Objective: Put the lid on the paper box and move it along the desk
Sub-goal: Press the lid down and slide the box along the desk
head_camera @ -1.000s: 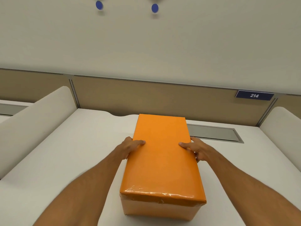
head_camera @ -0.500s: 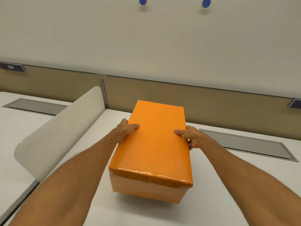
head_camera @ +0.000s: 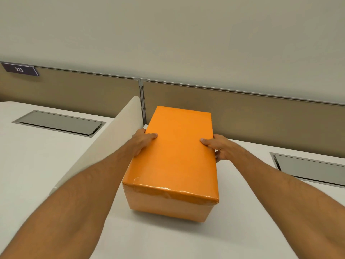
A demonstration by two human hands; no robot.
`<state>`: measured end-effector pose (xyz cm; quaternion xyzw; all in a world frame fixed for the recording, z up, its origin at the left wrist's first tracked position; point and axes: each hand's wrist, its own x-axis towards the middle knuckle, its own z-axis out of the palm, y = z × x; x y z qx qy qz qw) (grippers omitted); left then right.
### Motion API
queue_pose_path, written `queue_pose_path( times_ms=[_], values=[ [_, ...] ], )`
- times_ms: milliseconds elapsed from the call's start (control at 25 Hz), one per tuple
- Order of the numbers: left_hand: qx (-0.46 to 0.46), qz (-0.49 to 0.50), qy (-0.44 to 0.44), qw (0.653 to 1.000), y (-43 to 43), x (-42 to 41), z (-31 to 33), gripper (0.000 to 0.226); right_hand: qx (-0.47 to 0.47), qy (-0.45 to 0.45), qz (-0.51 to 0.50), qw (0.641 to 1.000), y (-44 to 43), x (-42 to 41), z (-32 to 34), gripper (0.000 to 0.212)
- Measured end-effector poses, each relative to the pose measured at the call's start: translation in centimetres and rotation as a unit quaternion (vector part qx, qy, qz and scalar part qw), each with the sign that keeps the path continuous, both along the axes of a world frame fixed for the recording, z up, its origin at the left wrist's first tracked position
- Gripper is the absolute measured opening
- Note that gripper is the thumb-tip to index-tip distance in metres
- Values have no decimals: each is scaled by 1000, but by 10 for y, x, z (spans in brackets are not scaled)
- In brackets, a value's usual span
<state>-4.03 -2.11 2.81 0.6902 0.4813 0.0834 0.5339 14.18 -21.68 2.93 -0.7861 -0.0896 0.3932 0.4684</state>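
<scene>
An orange paper box (head_camera: 177,161) with its lid on sits lengthwise on the white desk (head_camera: 242,230), its far end near the brown back panel. My left hand (head_camera: 142,142) grips the box's left side with the thumb on top of the lid. My right hand (head_camera: 218,147) grips the right side the same way, thumb on the lid. The fingers of both hands are hidden behind the box's sides. A thin shadow under the near end leaves it unclear whether the box rests flat on the desk.
A white curved divider (head_camera: 104,146) stands right beside the box on the left. Beyond it lies a neighbouring desk with a grey cable flap (head_camera: 57,123). Another grey flap (head_camera: 308,167) is set into the desk at the right. A sign reading 213 (head_camera: 19,69) hangs at the far left.
Both hands have carried the box leftward along the desk, from its middle to right beside the left divider. The view has swung left with it; the 214 sign has left the frame.
</scene>
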Motion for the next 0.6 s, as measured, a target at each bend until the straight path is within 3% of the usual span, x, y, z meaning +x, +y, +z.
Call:
queue_pose_path(
  times_ms=[240, 600],
  values=[
    [42, -6, 28, 999, 53, 7, -12, 61, 4, 3, -7, 1000, 57, 4, -7, 58],
    [176, -55, 85, 979, 100, 20, -24, 60, 17, 8, -23, 1000, 105, 16, -20, 59]
  ],
)
